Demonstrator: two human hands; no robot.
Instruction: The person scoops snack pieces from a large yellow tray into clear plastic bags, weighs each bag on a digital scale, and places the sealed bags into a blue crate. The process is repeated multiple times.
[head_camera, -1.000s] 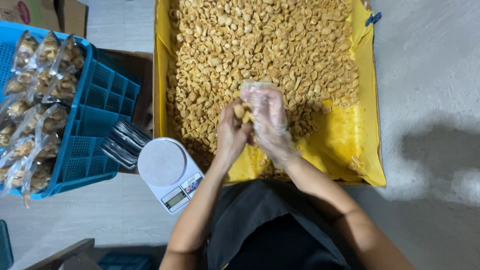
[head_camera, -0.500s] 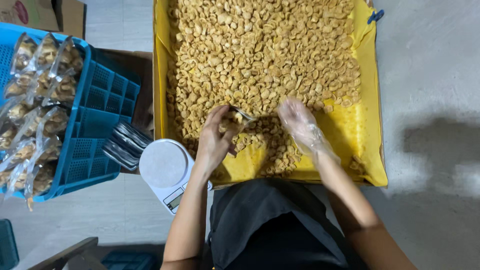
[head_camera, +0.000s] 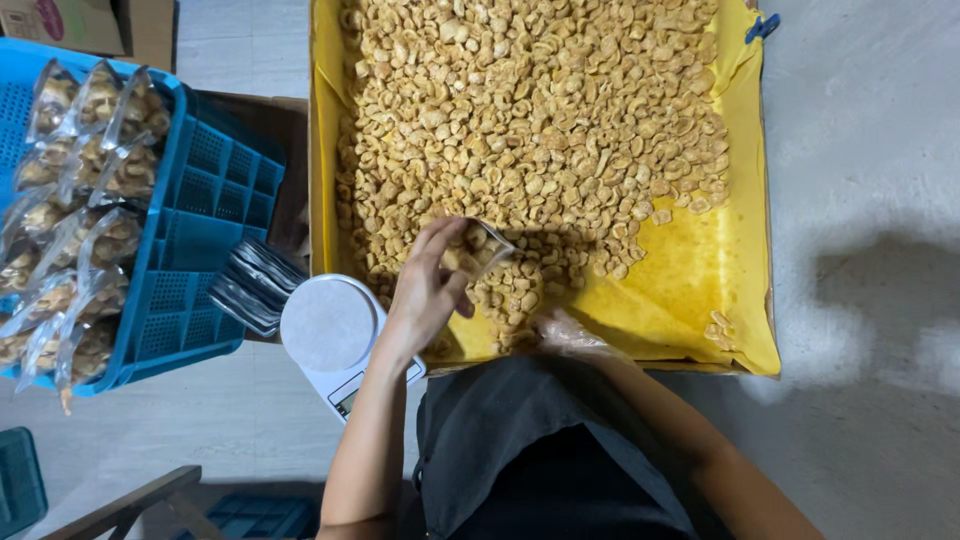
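Note:
A big cardboard box lined with yellow paper (head_camera: 690, 270) holds a mass of golden fried snack pieces (head_camera: 540, 110). My left hand (head_camera: 425, 290) grips a small clear bag (head_camera: 478, 250) with snack pieces in it, its mouth facing right over the box's near part. My right hand (head_camera: 565, 332), covered in a thin clear plastic glove, lies low at the box's near edge, against a small heap of pieces (head_camera: 510, 295); whether it holds any I cannot tell.
A white round-topped kitchen scale (head_camera: 330, 335) stands left of the box. Beside it lies a stack of empty bags (head_camera: 250, 285). A blue plastic crate (head_camera: 190, 230) at the left holds several filled bags (head_camera: 70, 200). The floor is grey concrete.
My right hand pulled back from the pile to the box's near edge, dragging pieces toward me. My left hand kept the bag in roughly the same spot.

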